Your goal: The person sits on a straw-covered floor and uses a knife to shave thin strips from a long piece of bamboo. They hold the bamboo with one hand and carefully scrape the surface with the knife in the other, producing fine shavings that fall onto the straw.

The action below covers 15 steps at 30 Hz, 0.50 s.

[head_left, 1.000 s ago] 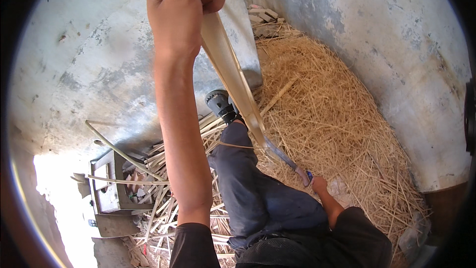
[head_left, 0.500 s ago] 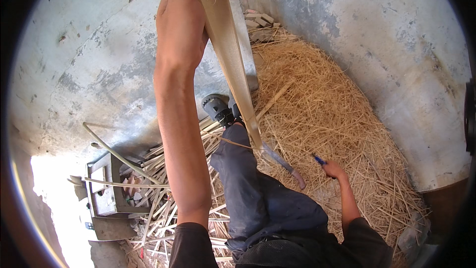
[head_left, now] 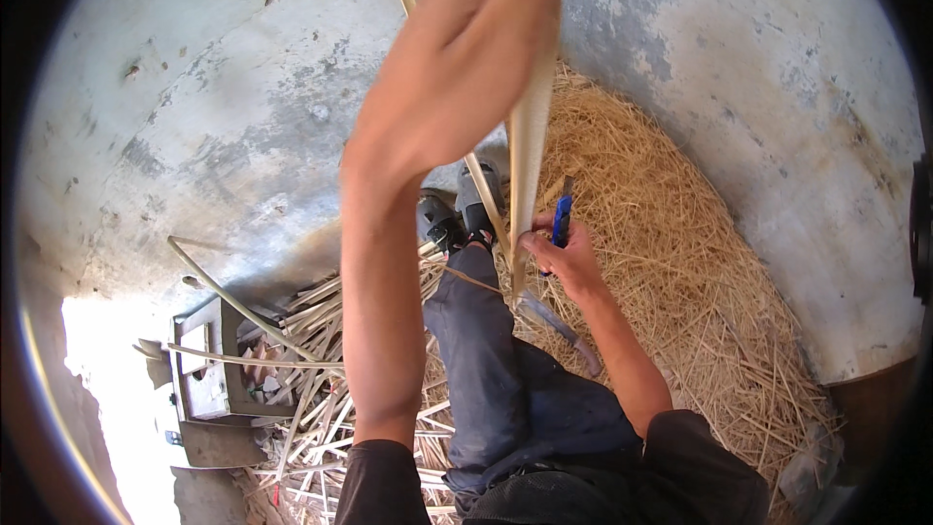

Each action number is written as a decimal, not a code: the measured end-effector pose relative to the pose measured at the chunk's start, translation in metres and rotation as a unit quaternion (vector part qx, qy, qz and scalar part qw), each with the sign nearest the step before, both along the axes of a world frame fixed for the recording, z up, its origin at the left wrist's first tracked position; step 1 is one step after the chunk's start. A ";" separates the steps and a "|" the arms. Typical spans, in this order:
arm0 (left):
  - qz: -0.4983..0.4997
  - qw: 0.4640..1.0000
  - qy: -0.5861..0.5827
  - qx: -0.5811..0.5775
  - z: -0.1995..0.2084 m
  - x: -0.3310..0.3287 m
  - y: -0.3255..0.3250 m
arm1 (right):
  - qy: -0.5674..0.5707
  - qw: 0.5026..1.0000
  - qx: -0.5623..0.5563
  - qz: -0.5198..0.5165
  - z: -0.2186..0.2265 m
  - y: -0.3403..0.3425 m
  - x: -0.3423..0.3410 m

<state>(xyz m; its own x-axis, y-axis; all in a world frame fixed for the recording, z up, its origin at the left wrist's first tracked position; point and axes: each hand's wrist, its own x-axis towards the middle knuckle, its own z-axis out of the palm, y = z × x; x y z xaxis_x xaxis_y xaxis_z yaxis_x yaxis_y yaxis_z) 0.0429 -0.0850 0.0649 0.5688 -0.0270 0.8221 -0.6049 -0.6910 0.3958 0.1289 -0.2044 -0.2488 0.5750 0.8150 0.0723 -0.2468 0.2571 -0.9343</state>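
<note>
Split-bamboo strip (head_left: 532, 141), long, pale and narrowing downward, is standing steeply between the person's two hands, its lower end showing beside a dark-trousered leg (head_left: 476, 331); a slimmer pale strip (head_left: 484, 190) is slanting behind the left arm, though whether the two are joining at the foot is not clear; the main piece is probably handling light and springy, stiff along its length yet prone to splitting with the grain, its edges likely sharp and its faces perhaps slick; the flat faces near either end are offering the safest hold, clear of the edges.

The left hand (head_left: 476, 58) is reaching high across the upper view, its wrist bent toward the right and its back hiding most of the fingers, so whether they are gripping the bamboo cannot be told; the right hand (head_left: 566, 255), its forearm slanting up from the lower right, is clasping a blue utility knife (head_left: 562, 219) with the blade pointing upward, its thumb appearing to be touching the strip low down; a curved-bladed tool (head_left: 556, 321) is lying just below, beside a broad heap of straw-coloured shavings (head_left: 641, 175).
</note>
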 end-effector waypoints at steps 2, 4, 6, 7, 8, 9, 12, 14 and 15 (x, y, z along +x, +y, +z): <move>0.053 0.998 -0.026 -0.015 -0.012 -0.009 0.022 | 0.003 1.000 0.006 -0.021 -0.007 0.005 0.003; 0.164 0.980 -0.006 -0.112 -0.035 -0.038 0.045 | 0.000 0.996 0.032 -0.086 -0.009 -0.001 0.008; 0.382 0.907 0.072 -0.161 -0.076 -0.068 0.072 | 0.029 0.990 0.039 -0.132 -0.010 -0.015 0.021; 0.493 0.849 0.141 -0.126 -0.110 -0.083 0.087 | 0.045 0.987 0.044 -0.150 -0.010 -0.022 0.028; 0.557 0.783 0.266 -0.077 -0.157 -0.102 0.116 | 0.038 0.987 0.052 -0.144 -0.015 -0.029 0.038; 0.609 0.688 0.396 -0.006 -0.218 -0.118 0.137 | 0.045 0.985 0.051 -0.157 -0.013 -0.032 0.039; 0.437 0.571 0.695 -0.024 -0.305 -0.154 0.154 | 0.047 0.981 0.047 -0.184 -0.003 -0.041 0.042; 0.355 0.583 0.719 -0.131 -0.332 -0.173 0.162 | 0.042 0.983 0.044 -0.173 -0.007 -0.042 0.046; 0.340 0.618 0.698 -0.125 -0.360 -0.210 0.193 | 0.045 0.985 0.044 -0.158 -0.011 -0.038 0.042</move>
